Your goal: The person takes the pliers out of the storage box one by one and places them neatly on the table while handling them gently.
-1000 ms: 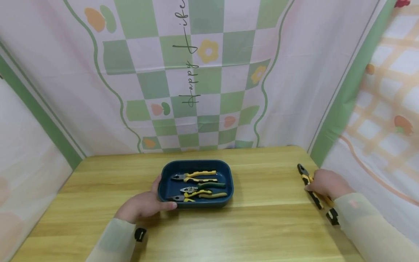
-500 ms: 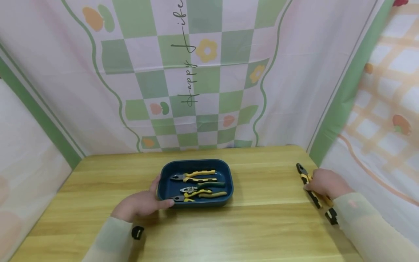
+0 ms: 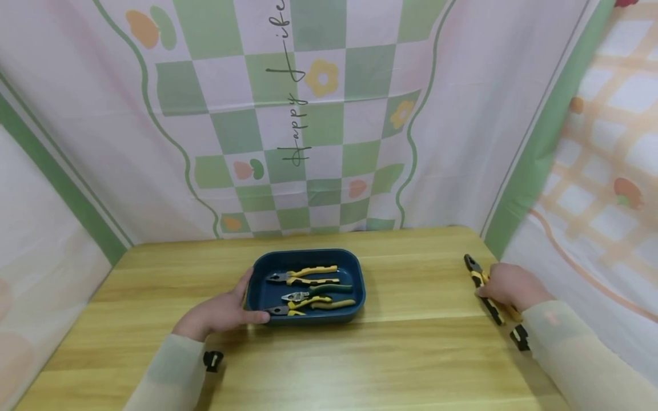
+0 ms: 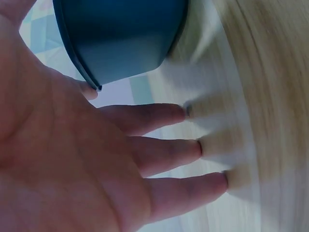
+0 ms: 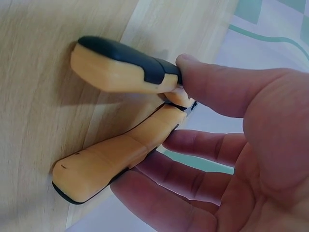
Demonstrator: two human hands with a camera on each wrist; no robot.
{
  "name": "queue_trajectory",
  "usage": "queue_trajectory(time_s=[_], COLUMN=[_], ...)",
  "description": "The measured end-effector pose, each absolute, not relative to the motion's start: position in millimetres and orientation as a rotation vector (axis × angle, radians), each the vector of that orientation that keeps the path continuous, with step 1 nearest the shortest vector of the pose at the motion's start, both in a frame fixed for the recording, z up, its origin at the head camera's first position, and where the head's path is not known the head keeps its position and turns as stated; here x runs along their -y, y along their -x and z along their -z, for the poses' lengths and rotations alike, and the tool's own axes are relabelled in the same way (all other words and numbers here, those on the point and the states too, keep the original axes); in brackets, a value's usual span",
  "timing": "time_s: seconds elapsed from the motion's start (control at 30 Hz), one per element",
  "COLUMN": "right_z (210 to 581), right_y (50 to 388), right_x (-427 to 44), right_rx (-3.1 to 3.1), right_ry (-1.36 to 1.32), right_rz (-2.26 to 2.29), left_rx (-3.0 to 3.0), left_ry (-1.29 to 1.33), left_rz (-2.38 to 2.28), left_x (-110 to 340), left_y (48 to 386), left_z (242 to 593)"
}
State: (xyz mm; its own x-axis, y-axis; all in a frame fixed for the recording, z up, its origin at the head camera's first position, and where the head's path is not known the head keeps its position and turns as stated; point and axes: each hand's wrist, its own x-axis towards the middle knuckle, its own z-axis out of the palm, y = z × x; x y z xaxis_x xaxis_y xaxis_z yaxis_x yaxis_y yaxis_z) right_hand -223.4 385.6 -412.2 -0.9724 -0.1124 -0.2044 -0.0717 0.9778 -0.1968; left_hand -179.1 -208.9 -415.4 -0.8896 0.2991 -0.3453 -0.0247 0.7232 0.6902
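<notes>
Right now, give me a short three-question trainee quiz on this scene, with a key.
1. How many pairs of pliers lie inside the blue tray?
2. True or false: the right grip holds a green-handled pair.
3. Seen from the head camera, where is the left grip? A: away from the tray. B: at its left end. C: at its right end.
Key: 1. Three. 2. False; it holds a yellow-and-black pair. 3. B.

The right hand (image 3: 509, 287) pinched, the right thumb (image 5: 212, 89) facing bent right fingers (image 5: 154, 195) across the grip, with the right forearm (image 3: 576, 348) angled back behind it. Well to the left of that grip, the left hand (image 3: 218, 313) spread the left thumb (image 3: 257, 317) from three nearly straight left fingers (image 4: 166, 152); the left index finger (image 4: 87, 90), mostly hidden, seemed extended. The left forearm (image 3: 167, 371) sloped back behind that hand.
</notes>
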Motion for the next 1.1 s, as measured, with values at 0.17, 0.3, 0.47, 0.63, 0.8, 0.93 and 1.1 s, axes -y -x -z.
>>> queue_trajectory(time_s=[0.17,0.3,0.47,0.63,0.8,0.93,1.1], right_z=[412,413,413,401,373,356,335], right_y=[223,224,226,227,236,246,254], right_x=[-385,-385,-386,-376,-353,-324,-274], right_rx=[-2.914,-2.918,-2.917,-2.809,-2.747,-2.865,-2.972], right_ry=[0.133,0.138,0.139,0.140,0.152,0.219,0.348], right_rz=[0.279,0.289,0.293,0.198,0.192,0.310,0.375], left_rx=[-2.477,-2.457,-2.455,-2.451,-2.444,-2.466,-2.475], left_ry=[-0.180,-0.149,-0.166,-0.171,-0.165,-0.162,-0.155], left_rz=[-0.984,-0.998,-1.000,-0.976,-0.994,-1.006,-1.012], left_x=[208,208,207,208,206,205,207], left_y=[180,180,181,183,183,182,181], left_z=[416,415,414,417,418,417,417])
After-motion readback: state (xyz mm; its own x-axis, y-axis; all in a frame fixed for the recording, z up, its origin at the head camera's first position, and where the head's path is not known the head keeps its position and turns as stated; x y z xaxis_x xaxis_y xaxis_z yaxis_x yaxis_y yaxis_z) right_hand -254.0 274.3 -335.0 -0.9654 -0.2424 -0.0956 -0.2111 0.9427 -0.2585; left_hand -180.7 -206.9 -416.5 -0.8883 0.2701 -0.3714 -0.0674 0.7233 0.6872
